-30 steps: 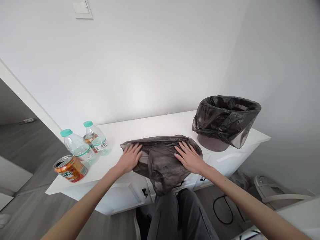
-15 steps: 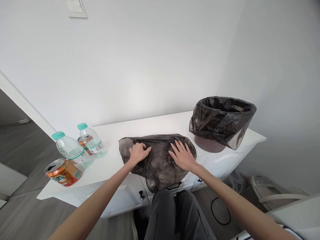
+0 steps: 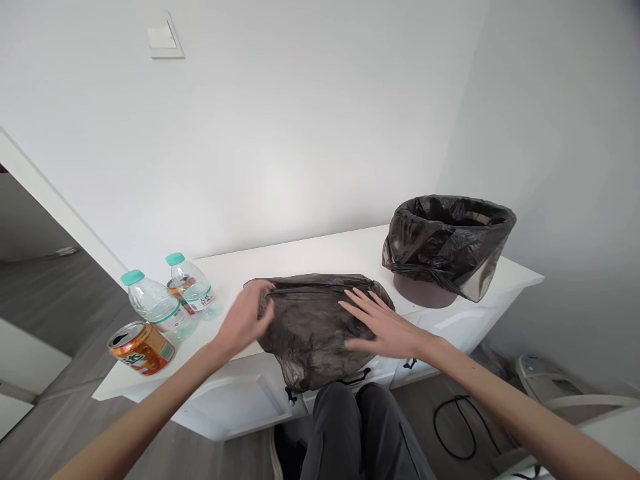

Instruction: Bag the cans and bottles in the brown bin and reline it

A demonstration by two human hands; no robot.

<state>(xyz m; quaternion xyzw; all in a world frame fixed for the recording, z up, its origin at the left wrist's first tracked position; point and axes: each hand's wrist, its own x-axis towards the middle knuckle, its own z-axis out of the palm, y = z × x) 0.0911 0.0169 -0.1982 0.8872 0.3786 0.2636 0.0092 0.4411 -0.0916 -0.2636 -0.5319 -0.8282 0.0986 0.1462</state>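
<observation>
A thin dark plastic bag (image 3: 313, 327) lies spread on the white cabinet top (image 3: 295, 257), its lower part draping over the front edge. At the bag's left end is my left hand (image 3: 247, 313), slightly blurred, thumb and fingers apart. My right hand (image 3: 383, 323) rests flat with spread fingers on the right part of the bag. To the right stands a bin (image 3: 425, 291) lined with another dark bag (image 3: 440, 247) folded over its rim.
At the left end of the cabinet are two clear bottles (image 3: 157, 303) (image 3: 193, 283) with teal caps, an orange can (image 3: 143, 348) in front and another can partly hidden behind. A black cable (image 3: 463, 427) lies on the floor at right.
My left hand has shifted left to the bag's end and opened wider. The bag looks flatter and smoother on its left part. The whole view has shifted slightly.
</observation>
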